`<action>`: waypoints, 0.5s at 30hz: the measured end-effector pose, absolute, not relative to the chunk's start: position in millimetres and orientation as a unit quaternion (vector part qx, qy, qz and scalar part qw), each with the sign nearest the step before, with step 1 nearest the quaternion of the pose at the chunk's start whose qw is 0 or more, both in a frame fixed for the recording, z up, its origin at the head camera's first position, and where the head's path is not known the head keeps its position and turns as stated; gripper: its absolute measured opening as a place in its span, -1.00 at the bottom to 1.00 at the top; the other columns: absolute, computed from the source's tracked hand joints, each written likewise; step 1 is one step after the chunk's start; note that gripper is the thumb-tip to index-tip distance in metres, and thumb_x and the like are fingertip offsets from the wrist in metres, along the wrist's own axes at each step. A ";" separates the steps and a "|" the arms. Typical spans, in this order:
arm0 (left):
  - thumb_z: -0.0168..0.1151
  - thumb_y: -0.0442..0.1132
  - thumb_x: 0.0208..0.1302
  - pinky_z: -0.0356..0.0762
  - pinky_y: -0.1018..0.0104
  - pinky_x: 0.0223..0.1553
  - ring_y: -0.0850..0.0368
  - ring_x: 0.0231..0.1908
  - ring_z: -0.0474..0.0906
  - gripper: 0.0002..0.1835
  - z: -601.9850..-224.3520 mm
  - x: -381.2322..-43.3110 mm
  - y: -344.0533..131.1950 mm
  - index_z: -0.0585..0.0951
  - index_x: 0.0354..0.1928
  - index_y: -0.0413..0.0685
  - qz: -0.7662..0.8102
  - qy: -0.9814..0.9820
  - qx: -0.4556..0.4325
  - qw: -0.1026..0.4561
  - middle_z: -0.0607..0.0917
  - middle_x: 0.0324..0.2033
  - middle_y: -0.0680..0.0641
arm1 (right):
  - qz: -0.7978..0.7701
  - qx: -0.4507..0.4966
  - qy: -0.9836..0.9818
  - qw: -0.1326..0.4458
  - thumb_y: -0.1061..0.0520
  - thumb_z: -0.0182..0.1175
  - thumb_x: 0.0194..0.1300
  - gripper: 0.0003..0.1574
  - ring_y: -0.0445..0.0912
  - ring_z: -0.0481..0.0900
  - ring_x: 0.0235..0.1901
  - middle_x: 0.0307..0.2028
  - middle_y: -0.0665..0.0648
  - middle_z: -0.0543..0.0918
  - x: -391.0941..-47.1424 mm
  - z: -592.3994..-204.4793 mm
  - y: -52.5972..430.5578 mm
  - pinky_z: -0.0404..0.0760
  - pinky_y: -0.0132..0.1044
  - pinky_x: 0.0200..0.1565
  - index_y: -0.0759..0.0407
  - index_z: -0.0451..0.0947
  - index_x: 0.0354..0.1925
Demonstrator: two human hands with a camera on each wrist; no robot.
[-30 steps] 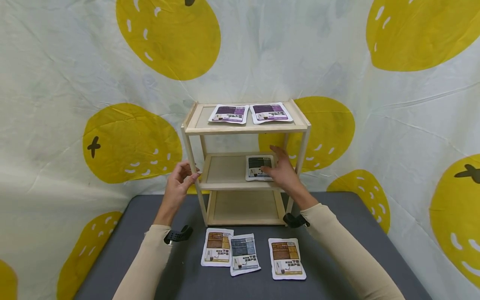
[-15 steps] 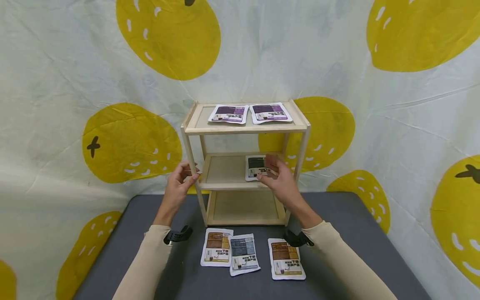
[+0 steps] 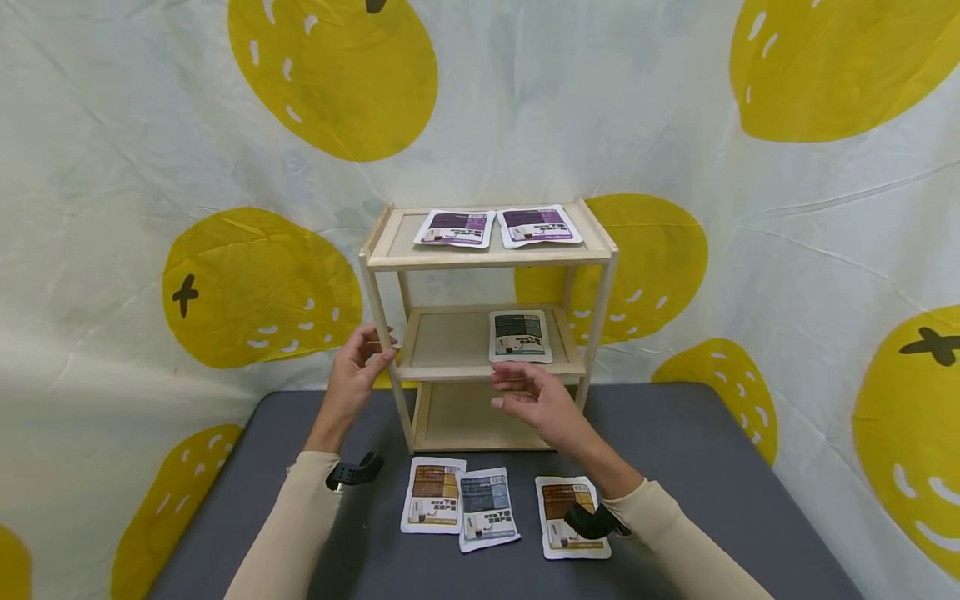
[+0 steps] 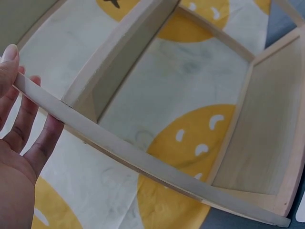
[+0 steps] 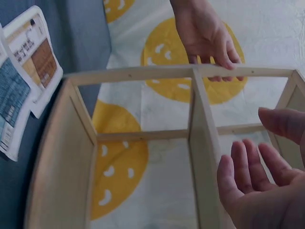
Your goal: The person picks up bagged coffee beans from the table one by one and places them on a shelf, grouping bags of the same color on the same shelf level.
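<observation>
A small wooden shelf rack (image 3: 491, 372) with three tiers stands on the dark table. My left hand (image 3: 360, 364) holds its front left post, thumb on one side and fingers behind, as the left wrist view shows closely at the post (image 4: 109, 136). In front of the middle tier, my right hand (image 3: 543, 408) has relaxed fingers and nothing in them. Behind and above it, a dark green-labelled pouch (image 3: 521, 335) lies flat on the right part of that tier. Two purple-labelled pouches lie side by side on top: a left one (image 3: 455, 228) and a right one (image 3: 539, 226).
On the table before the rack lie a brown-labelled pouch (image 3: 434, 495), a blue-labelled pouch (image 3: 487, 507) overlapping its edge, and another brown-labelled pouch (image 3: 562, 533) partly under the right wrist's strap in view. A lemon-print cloth (image 3: 480, 100) hangs behind the table (image 3: 300, 425).
My right hand has let go of the green-labelled pouch and drawn back, down and toward me, out of the middle tier. The left hand stays on the post.
</observation>
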State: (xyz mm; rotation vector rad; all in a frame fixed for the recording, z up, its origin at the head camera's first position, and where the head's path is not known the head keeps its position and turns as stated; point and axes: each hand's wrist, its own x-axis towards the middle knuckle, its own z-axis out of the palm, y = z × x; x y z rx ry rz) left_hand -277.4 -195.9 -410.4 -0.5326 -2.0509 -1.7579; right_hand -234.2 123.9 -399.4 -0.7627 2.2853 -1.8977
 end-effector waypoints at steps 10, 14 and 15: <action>0.25 -0.32 0.43 0.58 0.38 -0.08 -0.06 -0.03 0.55 -0.64 -411.2 -277.4 -197.5 0.50 0.21 -0.13 -0.617 -0.742 -0.179 0.190 0.63 -0.09 0.03 | -0.594 -0.266 0.747 0.136 0.18 0.33 0.37 -0.39 0.15 0.55 0.18 0.17 0.24 0.60 -224.2 -430.4 121.6 0.61 -0.32 0.06 0.21 0.44 0.33; 0.26 -0.32 0.42 0.58 0.37 -0.08 -0.17 -0.01 0.54 -0.63 -412.2 -277.8 -197.4 0.50 0.21 -0.15 -0.620 -0.740 -0.179 0.189 0.63 -0.09 0.01 | -0.570 -0.275 0.761 0.147 0.21 0.29 0.39 -0.42 0.21 0.55 0.17 0.16 0.27 0.60 -223.0 -448.7 121.7 0.60 -0.28 0.07 0.25 0.43 0.33; 0.26 -0.32 0.42 0.58 0.37 -0.08 -0.20 0.00 0.54 -0.63 -412.6 -277.8 -197.4 0.50 0.21 -0.15 -0.621 -0.740 -0.179 0.189 0.63 -0.09 0.00 | -0.566 -0.276 0.763 0.148 0.22 0.29 0.39 -0.42 0.23 0.55 0.17 0.15 0.28 0.61 -222.7 -453.5 121.8 0.60 -0.27 0.06 0.27 0.43 0.33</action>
